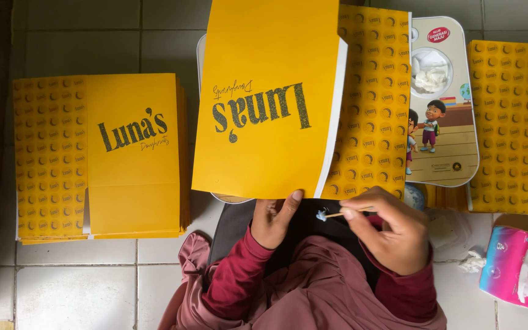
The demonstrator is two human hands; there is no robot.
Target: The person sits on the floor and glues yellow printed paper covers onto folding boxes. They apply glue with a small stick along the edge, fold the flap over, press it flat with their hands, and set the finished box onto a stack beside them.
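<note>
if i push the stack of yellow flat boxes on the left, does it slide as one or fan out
The stack would probably fan out: its sheets are loose and already show staggered edges along the bottom and right. It lies on smooth floor tiles, so the lower sheets may slide easily. Each sheet looks thin and light, likely bending a little if lifted by one corner.

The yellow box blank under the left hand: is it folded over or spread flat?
Folded over. The yellow box blank shows its white edge along the right, with a patterned panel beneath; the left hand holds its near edge.
</note>
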